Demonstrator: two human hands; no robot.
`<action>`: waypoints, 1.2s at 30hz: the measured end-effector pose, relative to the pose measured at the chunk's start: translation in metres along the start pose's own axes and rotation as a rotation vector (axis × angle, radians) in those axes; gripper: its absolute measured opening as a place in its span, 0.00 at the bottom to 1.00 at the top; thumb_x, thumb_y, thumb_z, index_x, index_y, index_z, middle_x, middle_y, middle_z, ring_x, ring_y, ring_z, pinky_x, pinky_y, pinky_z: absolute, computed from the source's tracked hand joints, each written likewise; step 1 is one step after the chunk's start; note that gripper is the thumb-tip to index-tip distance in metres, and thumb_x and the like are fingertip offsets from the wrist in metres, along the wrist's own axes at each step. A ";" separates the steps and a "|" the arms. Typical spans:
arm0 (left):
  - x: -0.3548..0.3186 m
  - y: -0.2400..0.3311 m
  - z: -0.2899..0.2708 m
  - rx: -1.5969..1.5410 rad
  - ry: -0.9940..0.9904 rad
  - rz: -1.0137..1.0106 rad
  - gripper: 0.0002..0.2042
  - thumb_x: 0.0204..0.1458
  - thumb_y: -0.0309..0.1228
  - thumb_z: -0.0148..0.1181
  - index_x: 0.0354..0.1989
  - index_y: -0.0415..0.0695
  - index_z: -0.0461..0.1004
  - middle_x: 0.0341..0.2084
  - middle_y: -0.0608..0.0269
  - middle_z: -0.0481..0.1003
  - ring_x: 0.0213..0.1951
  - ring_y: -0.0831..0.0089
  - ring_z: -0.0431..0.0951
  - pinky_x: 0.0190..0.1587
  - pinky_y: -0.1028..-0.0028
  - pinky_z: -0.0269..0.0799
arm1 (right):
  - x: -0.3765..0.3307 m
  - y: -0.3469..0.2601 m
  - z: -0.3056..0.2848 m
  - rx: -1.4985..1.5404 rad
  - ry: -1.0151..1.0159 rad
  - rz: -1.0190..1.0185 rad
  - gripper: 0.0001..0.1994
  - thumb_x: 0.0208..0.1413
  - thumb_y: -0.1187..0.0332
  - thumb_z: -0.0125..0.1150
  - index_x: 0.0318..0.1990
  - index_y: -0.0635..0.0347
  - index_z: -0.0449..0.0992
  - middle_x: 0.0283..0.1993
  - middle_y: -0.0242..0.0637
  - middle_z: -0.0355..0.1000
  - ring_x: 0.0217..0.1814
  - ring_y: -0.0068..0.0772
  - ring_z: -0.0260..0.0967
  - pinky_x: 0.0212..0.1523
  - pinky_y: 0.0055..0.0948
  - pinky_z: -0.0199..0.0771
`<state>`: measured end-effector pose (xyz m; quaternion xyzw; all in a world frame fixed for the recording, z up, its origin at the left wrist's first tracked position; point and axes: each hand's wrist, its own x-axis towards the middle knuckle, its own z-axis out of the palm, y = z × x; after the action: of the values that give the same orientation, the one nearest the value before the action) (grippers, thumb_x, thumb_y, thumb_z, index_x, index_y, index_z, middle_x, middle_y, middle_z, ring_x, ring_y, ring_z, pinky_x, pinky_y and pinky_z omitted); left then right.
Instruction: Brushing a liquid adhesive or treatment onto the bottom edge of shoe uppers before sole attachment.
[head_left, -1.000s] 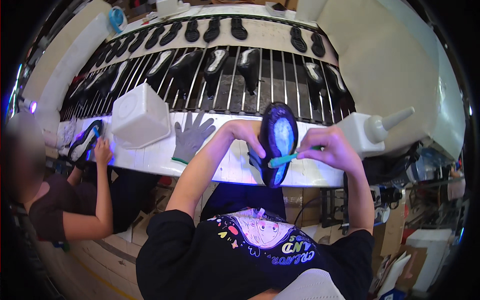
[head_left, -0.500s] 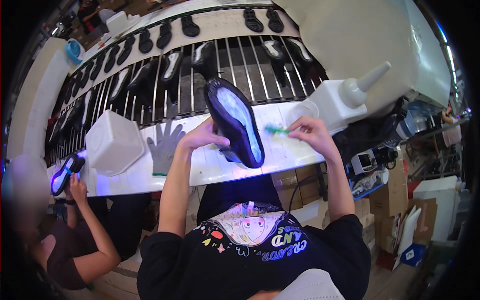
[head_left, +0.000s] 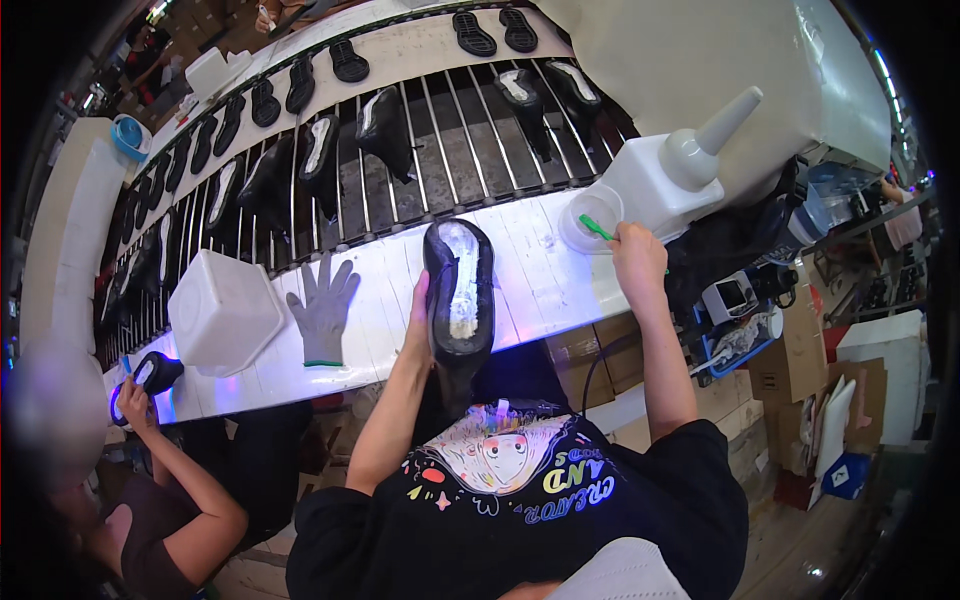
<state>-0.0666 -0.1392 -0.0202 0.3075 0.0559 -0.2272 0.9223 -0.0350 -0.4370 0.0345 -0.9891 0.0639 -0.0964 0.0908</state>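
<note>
As the left hand [head_left: 416,335] holds a shoe [head_left: 465,285], shirt lettering [head_left: 575,488] shows.

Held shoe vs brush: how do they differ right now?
Colour: the shoe is black with a whitish patch on its underside; the brush is green.
Size: the shoe is long and broad, the brush small and slim.
Place: the shoe is in the left hand, underside toward the camera; the brush is in the right hand, its tip at the clear cup.
Shared: each is held in one hand.
</note>
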 end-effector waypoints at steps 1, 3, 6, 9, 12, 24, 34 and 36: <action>0.000 -0.001 -0.008 0.005 0.001 0.006 0.32 0.59 0.56 0.38 0.60 0.40 0.61 0.49 0.52 0.73 0.48 0.64 0.75 0.53 0.66 0.71 | 0.001 0.004 -0.001 0.063 -0.019 -0.015 0.08 0.48 0.70 0.63 0.28 0.67 0.75 0.28 0.46 0.74 0.29 0.44 0.75 0.28 0.37 0.72; 0.006 -0.004 -0.029 -0.317 -0.362 -0.062 0.32 0.59 0.56 0.36 0.60 0.41 0.62 0.48 0.53 0.73 0.46 0.64 0.76 0.49 0.67 0.74 | 0.003 0.017 0.003 0.380 -0.060 0.080 0.07 0.48 0.70 0.63 0.28 0.67 0.76 0.26 0.43 0.74 0.26 0.38 0.74 0.25 0.34 0.70; 0.004 0.000 -0.028 -0.276 -0.298 -0.044 0.32 0.59 0.57 0.36 0.59 0.42 0.62 0.46 0.53 0.73 0.44 0.65 0.77 0.47 0.67 0.76 | -0.001 0.051 0.036 0.888 -0.129 0.254 0.08 0.52 0.69 0.62 0.34 0.66 0.79 0.24 0.36 0.74 0.18 0.20 0.66 0.17 0.22 0.63; -0.006 0.010 0.020 -0.159 0.151 -0.020 0.32 0.58 0.58 0.35 0.54 0.41 0.67 0.35 0.53 0.76 0.31 0.64 0.78 0.34 0.67 0.76 | -0.004 0.063 0.049 1.344 -0.331 0.485 0.10 0.56 0.68 0.58 0.40 0.66 0.78 0.27 0.33 0.75 0.16 0.17 0.63 0.16 0.17 0.59; -0.016 0.013 0.024 -0.015 0.127 0.018 0.30 0.58 0.55 0.42 0.57 0.41 0.65 0.44 0.55 0.74 0.43 0.65 0.77 0.50 0.68 0.72 | 0.002 0.048 0.035 1.704 -0.512 0.485 0.12 0.58 0.67 0.56 0.44 0.66 0.76 0.31 0.32 0.75 0.18 0.15 0.61 0.16 0.12 0.56; -0.034 0.021 0.060 0.300 0.071 0.061 0.21 0.60 0.44 0.48 0.49 0.36 0.68 0.39 0.60 0.75 0.37 0.77 0.76 0.44 0.76 0.72 | -0.012 -0.051 -0.110 1.209 -0.381 -0.473 0.06 0.43 0.77 0.66 0.29 0.69 0.78 0.33 0.38 0.74 0.27 0.21 0.66 0.28 0.17 0.63; -0.043 0.030 0.078 0.444 0.028 0.238 0.22 0.59 0.41 0.52 0.53 0.35 0.65 0.41 0.62 0.73 0.41 0.78 0.72 0.48 0.77 0.68 | -0.036 -0.070 -0.108 0.970 -0.317 -0.558 0.06 0.42 0.78 0.69 0.30 0.66 0.80 0.27 0.35 0.73 0.32 0.25 0.71 0.33 0.22 0.68; -0.044 0.027 0.078 0.459 0.020 0.253 0.21 0.59 0.40 0.52 0.53 0.35 0.65 0.41 0.62 0.73 0.41 0.79 0.72 0.48 0.77 0.68 | -0.030 -0.073 -0.103 0.956 -0.262 -0.551 0.06 0.42 0.77 0.69 0.30 0.67 0.80 0.27 0.35 0.73 0.31 0.25 0.70 0.33 0.21 0.67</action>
<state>-0.0966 -0.1493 0.0685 0.5153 -0.0270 -0.1137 0.8490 -0.0772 -0.3791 0.1430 -0.8219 -0.2590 -0.0112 0.5073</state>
